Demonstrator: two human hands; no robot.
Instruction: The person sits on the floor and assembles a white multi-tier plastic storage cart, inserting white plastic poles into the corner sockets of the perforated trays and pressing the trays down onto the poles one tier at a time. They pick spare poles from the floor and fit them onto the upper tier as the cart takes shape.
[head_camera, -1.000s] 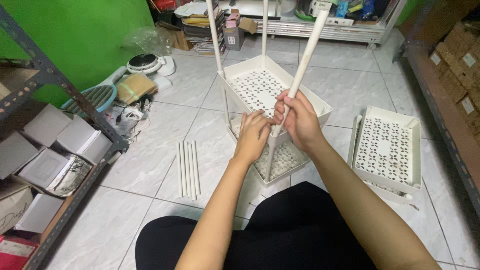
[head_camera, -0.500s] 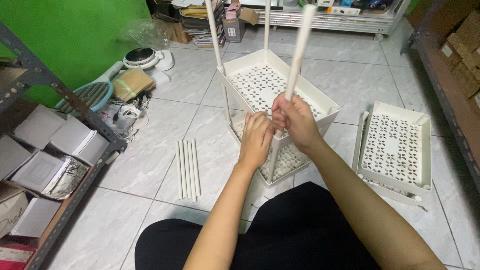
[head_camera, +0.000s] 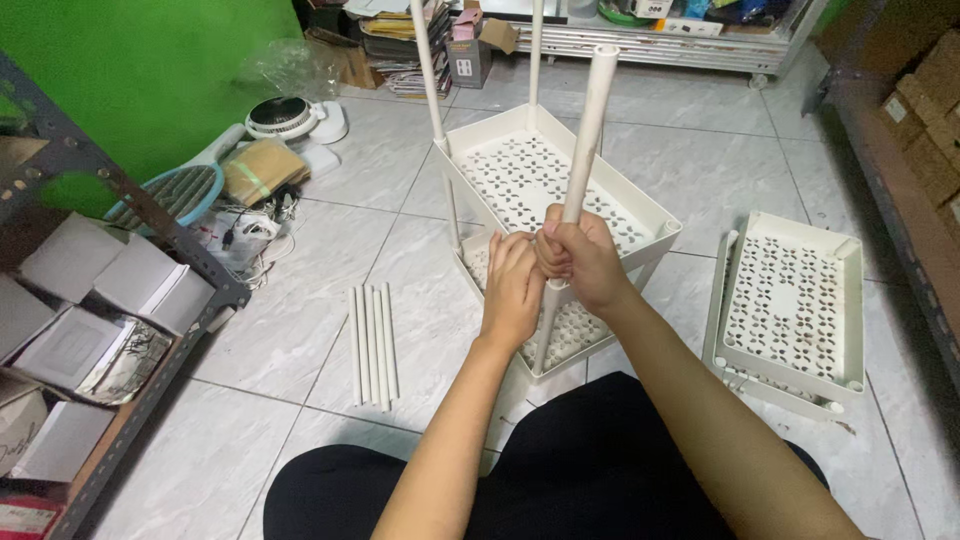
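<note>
A white plastic rack (head_camera: 655, 222) with two perforated trays stands on the tiled floor in front of me. Thin white tubes rise from its corners. My right hand (head_camera: 583, 260) is wrapped around an upright white tube (head_camera: 588, 130) at the rack's near corner. My left hand (head_camera: 511, 290) presses against the same corner just beside the right one, fingers curled on the tray's edge. A lower tube (head_camera: 546, 330) continues from that corner down to the bottom tray.
Several loose white tubes (head_camera: 371, 344) lie on the floor to the left. A stack of spare perforated trays (head_camera: 793, 305) sits to the right. A metal shelf with white boxes (head_camera: 95, 300) stands at left, and cardboard boxes (head_camera: 925, 130) at right. Clutter lines the back.
Both hands stayed on the rack's near corner. The upright tube in my right hand has straightened slightly.
</note>
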